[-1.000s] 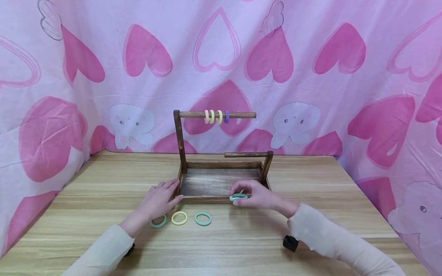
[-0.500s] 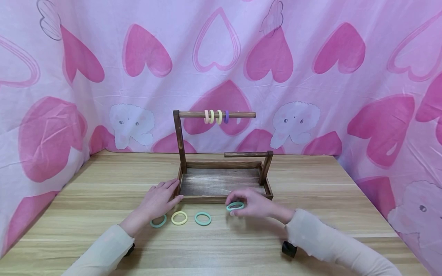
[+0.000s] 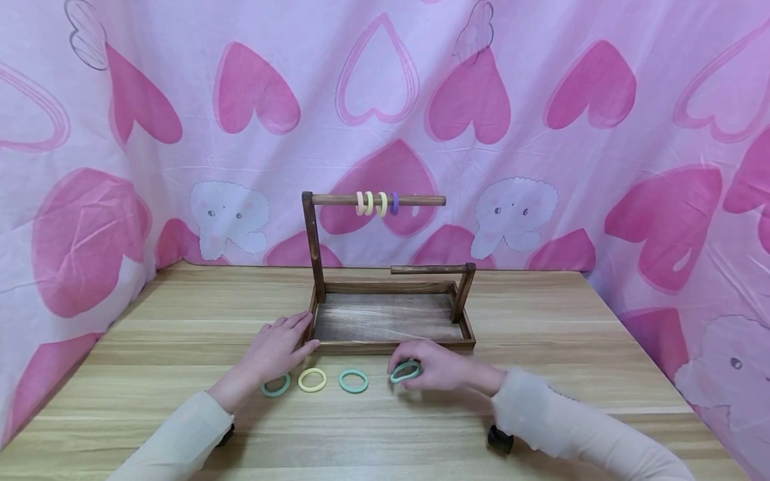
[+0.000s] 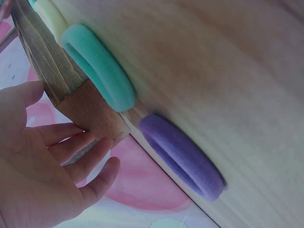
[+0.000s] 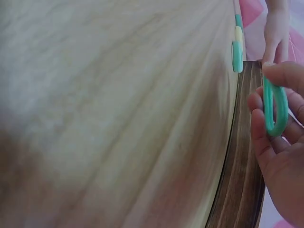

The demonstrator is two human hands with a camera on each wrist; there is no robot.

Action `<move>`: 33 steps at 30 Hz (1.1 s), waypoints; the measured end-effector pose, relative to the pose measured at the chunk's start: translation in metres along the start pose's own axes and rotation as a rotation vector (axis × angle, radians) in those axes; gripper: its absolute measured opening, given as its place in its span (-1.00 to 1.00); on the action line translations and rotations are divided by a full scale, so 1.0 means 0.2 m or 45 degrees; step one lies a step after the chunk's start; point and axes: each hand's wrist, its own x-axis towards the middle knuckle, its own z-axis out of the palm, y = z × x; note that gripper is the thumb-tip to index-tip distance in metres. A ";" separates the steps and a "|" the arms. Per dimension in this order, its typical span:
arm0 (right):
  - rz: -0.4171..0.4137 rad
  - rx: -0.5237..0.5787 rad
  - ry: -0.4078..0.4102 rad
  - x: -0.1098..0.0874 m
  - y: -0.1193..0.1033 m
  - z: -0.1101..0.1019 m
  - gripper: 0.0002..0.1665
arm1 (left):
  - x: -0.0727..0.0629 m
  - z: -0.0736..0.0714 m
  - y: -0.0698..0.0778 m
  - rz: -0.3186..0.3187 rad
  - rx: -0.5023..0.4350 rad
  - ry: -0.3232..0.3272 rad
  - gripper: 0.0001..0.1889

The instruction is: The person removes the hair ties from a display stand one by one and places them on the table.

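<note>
My right hand (image 3: 436, 365) pinches a green hair tie (image 5: 281, 111) between thumb and fingers, just above the table in front of the wooden rack (image 3: 361, 348). The fingers of my left hand (image 3: 273, 347) rest, loosely extended, on the rack's left end. Between the hands lie a second green hair tie (image 3: 353, 391) and a yellow hair tie (image 3: 312, 390). Another green hair tie (image 4: 107, 71) lies partly under my left wrist. Beside it in the left wrist view is a purple hair tie (image 4: 185, 159), hidden by my arm in the head view.
On the rack's upper bar (image 3: 337, 200) hang a pink, two yellow and a purple hair tie. Its lower bar (image 3: 427, 270) is bare and points left from a short post. A pink heart-patterned cloth (image 3: 385, 87) surrounds the wooden table (image 3: 541, 321) at the back and sides.
My right hand has come down and slightly left with the green hair tie, from over the rack's front edge to the table before it. My left hand has stayed in place.
</note>
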 end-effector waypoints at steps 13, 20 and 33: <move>-0.062 -0.103 -0.066 0.01 0.02 0.05 -0.75 | 0.00 0.00 0.00 0.002 0.000 -0.003 -0.40; -0.092 -0.203 -0.048 0.02 0.02 0.06 -0.73 | 0.00 0.00 0.00 0.001 -0.002 -0.005 -0.40; -0.048 -0.261 -0.066 0.02 0.00 0.05 -0.68 | 0.00 0.00 0.00 0.002 -0.018 -0.010 -0.40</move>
